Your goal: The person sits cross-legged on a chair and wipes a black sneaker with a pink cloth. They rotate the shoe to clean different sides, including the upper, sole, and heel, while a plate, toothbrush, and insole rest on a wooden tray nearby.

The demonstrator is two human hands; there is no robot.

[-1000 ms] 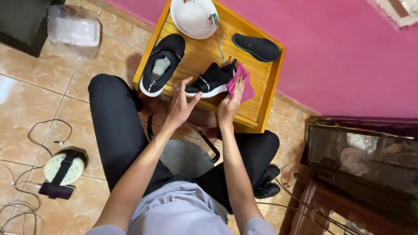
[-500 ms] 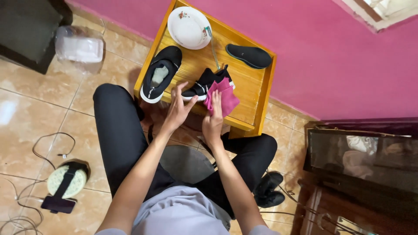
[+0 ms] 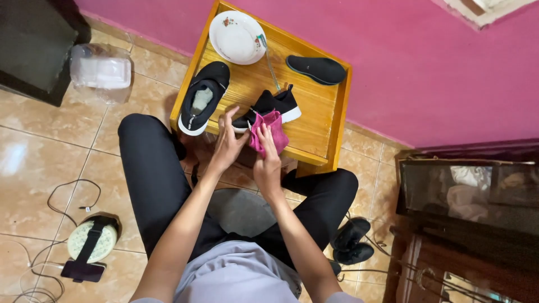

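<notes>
Partly behind a pink cloth [image 3: 269,132] in the right hand [image 3: 267,164], a black sneaker [image 3: 273,105]; left hand [image 3: 226,145] at its toe, grip unclear

A magenta-pink wall [image 3: 404,62] runs across the top, meeting a floor of glossy beige tiles [image 3: 33,163] that catch a pale glare of light on the left. A low wooden table [image 3: 331,129] with a raised yellow rim stands against the wall — to its left a dark cabinet [image 3: 31,45], and at the right edge a dark wooden glass-fronted cabinet [image 3: 466,196]. At the top right corner shows a pale window frame [image 3: 483,8].
</notes>
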